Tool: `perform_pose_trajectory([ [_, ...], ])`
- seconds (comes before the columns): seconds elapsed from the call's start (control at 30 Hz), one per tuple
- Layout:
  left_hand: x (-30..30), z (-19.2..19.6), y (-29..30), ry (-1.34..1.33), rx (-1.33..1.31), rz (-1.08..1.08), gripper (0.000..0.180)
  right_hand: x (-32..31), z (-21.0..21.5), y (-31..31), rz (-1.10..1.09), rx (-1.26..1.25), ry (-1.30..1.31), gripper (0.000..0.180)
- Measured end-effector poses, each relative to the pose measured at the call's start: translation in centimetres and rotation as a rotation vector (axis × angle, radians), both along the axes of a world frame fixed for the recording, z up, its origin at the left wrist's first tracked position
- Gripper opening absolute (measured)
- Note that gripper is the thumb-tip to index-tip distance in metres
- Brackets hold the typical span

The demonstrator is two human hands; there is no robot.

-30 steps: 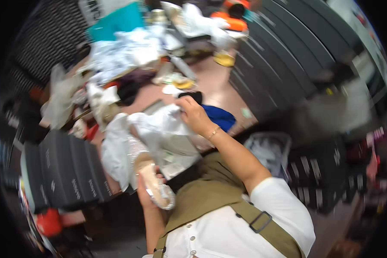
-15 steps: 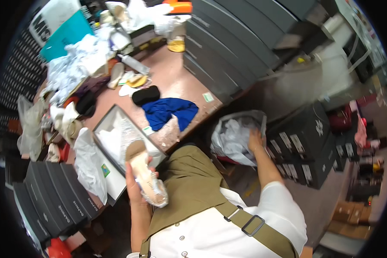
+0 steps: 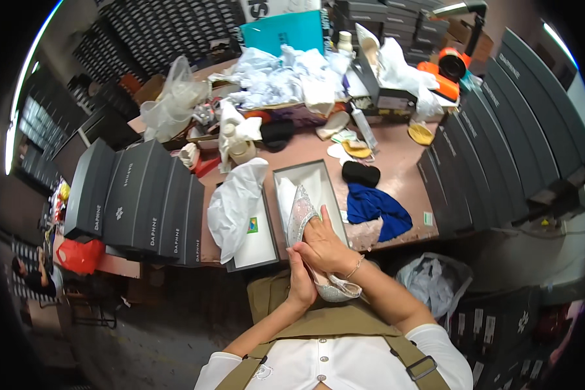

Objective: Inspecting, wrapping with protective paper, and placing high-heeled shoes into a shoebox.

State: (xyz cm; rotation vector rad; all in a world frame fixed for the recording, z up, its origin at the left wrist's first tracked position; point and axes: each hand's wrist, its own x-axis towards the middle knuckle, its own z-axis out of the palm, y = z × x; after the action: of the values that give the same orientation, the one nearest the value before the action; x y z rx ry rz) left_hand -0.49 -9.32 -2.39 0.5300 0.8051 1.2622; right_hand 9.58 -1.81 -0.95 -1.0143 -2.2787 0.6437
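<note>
Both hands hold a silver glittery high-heeled shoe (image 3: 303,211) over the near edge of the table. My left hand (image 3: 301,281) grips its lower part from the left. My right hand (image 3: 325,244) wraps the middle of the shoe from the right. The shoe's toe (image 3: 337,290) points down toward me, and its heel end tilts up over an open shoe box (image 3: 331,187) lined with white tissue. The box lid (image 3: 261,250) lies to the left with crumpled white tissue paper (image 3: 235,198) on it.
A blue cloth (image 3: 377,207) and a black item (image 3: 361,173) lie right of the box. Black shoe boxes (image 3: 143,201) stack at left and black boxes (image 3: 500,149) at right. The far table holds tissue piles (image 3: 273,78), a teal box (image 3: 286,32) and an orange tool (image 3: 445,68). A bag of paper (image 3: 432,286) sits low right.
My right hand has come back from the bag of paper at the right and joined the left on the shoe. The shoe now sits over the open box.
</note>
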Motion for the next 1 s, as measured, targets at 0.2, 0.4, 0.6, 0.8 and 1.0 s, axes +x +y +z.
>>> perform_pose_trajectory([
  [0.2, -1.1, -3.0, -1.6, 0.005, -0.003, 0.135, 0.066, -3.2, -2.4, -1.1, -0.081, -0.323, 0.054, 0.053],
  [0.4, -6.5, 1.7, 4.0, -0.035, -0.089, -0.06, 0.063, -2.9, 0.5, -4.7, 0.132, -0.135, -0.028, 0.069],
  [0.6, -7.8, -0.8, 4.1, 0.201, -0.032, 0.014, 0.053, -5.3, -2.2, -5.8, 0.073, -0.296, 0.088, 0.078],
  [0.8, -7.2, 1.7, 2.1, 0.167, 0.032, 0.014, 0.061, -5.1, -0.6, -7.0, -0.01, -0.041, 0.188, 0.075],
  [1.0, -3.9, 3.3, -5.1, 0.049, -0.081, -0.123, 0.087, -3.4, 0.3, -6.3, -0.058, -0.013, 0.183, 0.078],
])
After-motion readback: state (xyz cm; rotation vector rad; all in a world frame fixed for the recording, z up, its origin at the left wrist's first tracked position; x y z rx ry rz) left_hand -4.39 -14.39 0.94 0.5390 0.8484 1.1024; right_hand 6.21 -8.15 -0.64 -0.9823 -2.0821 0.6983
